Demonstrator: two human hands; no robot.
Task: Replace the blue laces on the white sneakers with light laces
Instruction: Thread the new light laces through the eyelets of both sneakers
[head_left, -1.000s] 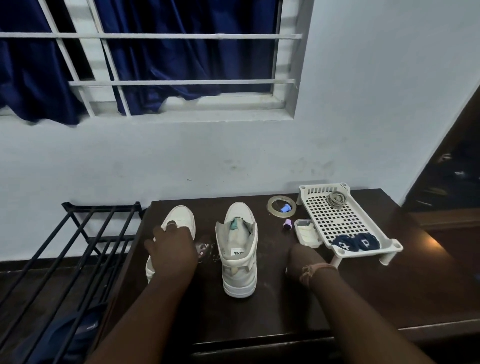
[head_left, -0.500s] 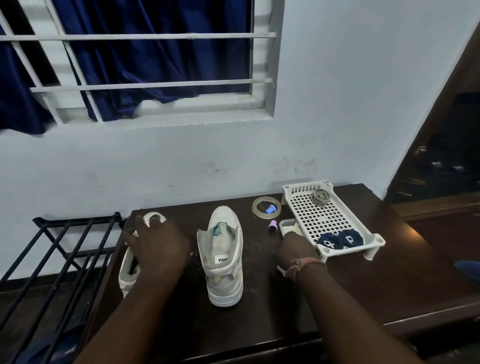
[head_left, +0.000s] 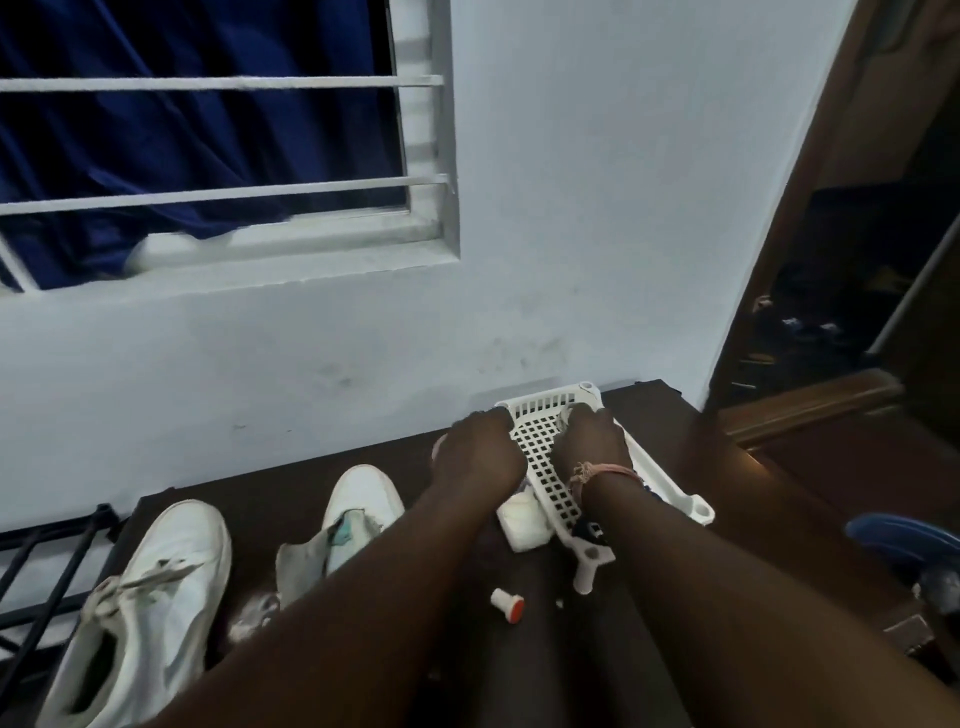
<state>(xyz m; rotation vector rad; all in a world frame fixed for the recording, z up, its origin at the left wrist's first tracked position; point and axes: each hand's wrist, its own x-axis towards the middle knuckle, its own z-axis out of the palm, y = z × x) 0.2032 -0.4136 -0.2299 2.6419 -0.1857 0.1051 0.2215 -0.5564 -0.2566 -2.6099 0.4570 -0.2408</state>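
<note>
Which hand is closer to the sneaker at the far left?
Left. The left hand is at the white tray's left edge, nearer the laced sneaker; the right hand reaches inside the tray, farther off.

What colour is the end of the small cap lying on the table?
Red-orange, on a white cap; head view.

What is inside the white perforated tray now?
Both hands reach into the white tray; the right hand pinches a pale bundle, probably laces. A dark item shows beside the forearm. The rest is covered.

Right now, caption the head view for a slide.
Both hands reach into the white tray; two white sneakers wait beside.
</note>
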